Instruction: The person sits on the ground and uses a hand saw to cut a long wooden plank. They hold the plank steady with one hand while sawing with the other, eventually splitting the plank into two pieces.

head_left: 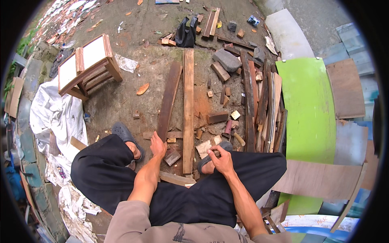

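Note:
My left hand (158, 145) is closed around the near end of a dark brown wooden plank (170, 99), which slants away from me over the ground. Just right of it lies a longer, lighter plank (188, 109), apart from both my hands. My right hand (222, 160), above my right knee, has its fingers curled around a short brown piece of wood (213, 142); the fingers hide most of it. Beyond that hand are a hammer (235, 135) with a pale wooden handle and a light wood offcut (207, 148).
Left stands a wooden stool-like frame (87, 67) with white panels, beside a white cloth (58, 109). Stacked timber strips (259, 105), a grey stone block (227, 60) and a green board (308, 109) line the right. A black bag (186, 32) sits farther off.

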Tool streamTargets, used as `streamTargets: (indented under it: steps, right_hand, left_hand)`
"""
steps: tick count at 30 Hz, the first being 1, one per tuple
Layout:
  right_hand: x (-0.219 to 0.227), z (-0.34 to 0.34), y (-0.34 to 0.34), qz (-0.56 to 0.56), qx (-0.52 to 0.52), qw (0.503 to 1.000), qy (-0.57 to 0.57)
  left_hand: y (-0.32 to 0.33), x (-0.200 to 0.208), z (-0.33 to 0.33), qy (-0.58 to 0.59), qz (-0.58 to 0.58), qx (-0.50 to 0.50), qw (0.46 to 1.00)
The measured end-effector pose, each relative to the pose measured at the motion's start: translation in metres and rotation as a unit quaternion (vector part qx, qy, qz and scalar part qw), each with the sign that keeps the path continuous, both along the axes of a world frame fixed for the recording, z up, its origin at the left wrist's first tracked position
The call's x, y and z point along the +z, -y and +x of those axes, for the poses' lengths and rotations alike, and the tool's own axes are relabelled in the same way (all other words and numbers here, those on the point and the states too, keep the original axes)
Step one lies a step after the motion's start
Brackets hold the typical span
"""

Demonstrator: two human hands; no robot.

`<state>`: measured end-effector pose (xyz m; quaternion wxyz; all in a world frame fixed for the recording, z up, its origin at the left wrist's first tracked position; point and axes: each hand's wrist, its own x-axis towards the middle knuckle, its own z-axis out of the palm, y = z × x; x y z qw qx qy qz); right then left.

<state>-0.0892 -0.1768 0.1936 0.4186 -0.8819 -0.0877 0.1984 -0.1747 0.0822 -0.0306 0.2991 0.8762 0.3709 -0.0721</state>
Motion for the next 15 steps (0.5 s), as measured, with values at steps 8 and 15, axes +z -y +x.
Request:
streamTargets:
  steps: [8,15]
  right_hand:
    - [0.001,0.0013,-0.0031,-0.001,0.007,1.0,0.006]
    - [-0.0021,0.0009,0.0,-0.006,0.004,1.0,0.002]
  left_hand:
    - [0.0043,0.0,-0.0044,0.013,0.021,0.002,1.0]
    - [-0.0001,0.0047,0.0026,-0.032,-0.01,-0.015,0.999]
